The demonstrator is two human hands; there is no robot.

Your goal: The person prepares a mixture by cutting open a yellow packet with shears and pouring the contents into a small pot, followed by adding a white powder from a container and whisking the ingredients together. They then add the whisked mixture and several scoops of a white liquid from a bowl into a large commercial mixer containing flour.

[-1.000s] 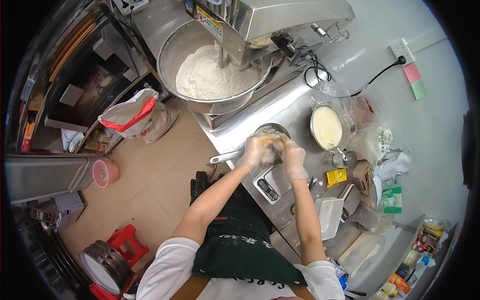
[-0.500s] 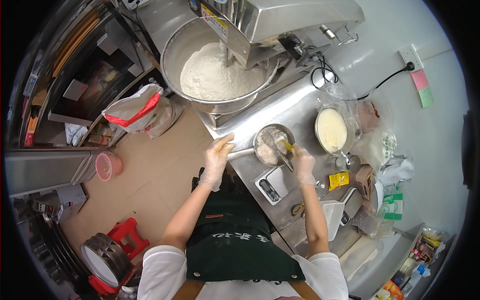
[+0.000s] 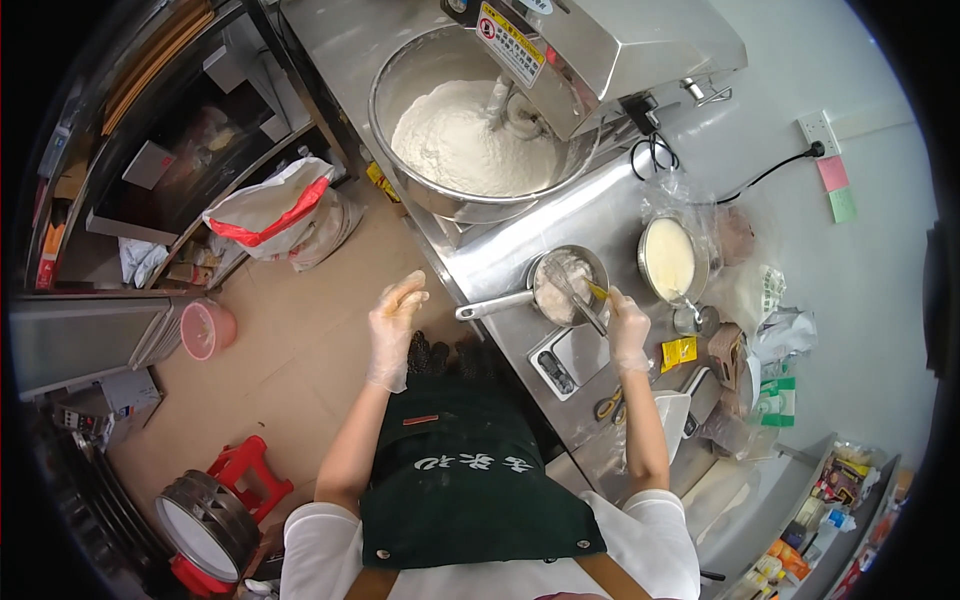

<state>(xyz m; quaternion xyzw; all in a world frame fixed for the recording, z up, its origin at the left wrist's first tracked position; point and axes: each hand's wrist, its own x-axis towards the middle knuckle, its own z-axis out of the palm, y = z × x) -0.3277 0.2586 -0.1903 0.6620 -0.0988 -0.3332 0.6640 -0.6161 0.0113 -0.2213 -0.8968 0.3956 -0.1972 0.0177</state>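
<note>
My right hand [image 3: 628, 333], in a clear glove, pinches a small yellow packet [image 3: 597, 290] over the right rim of a steel saucepan [image 3: 541, 262]. Pale flour-like powder [image 3: 558, 292] lies in the pan. A metal utensil [image 3: 592, 318] leans in it, its handle end sticking out over the near right rim; its head is partly buried. My left hand [image 3: 395, 325], gloved too, is raised over the floor left of the pan's handle [image 3: 495, 305]. It holds nothing, its fingers extended and apart from the handle.
A mixer bowl [image 3: 380, 110] of flour stands behind the pan, under the mixer head [image 3: 650, 50]. A kitchen scale [image 3: 565, 360], scissors [image 3: 610, 403] and a yellow sachet [image 3: 678, 352] lie nearer. A bowl of pale yellow liquid [image 3: 668, 258] is right. A flour sack [image 3: 290, 215] stands on the floor.
My left hand has moved left, away from the saucepan handle. The right hand still holds the yellow packet at the pan. The whole view has shifted slightly.
</note>
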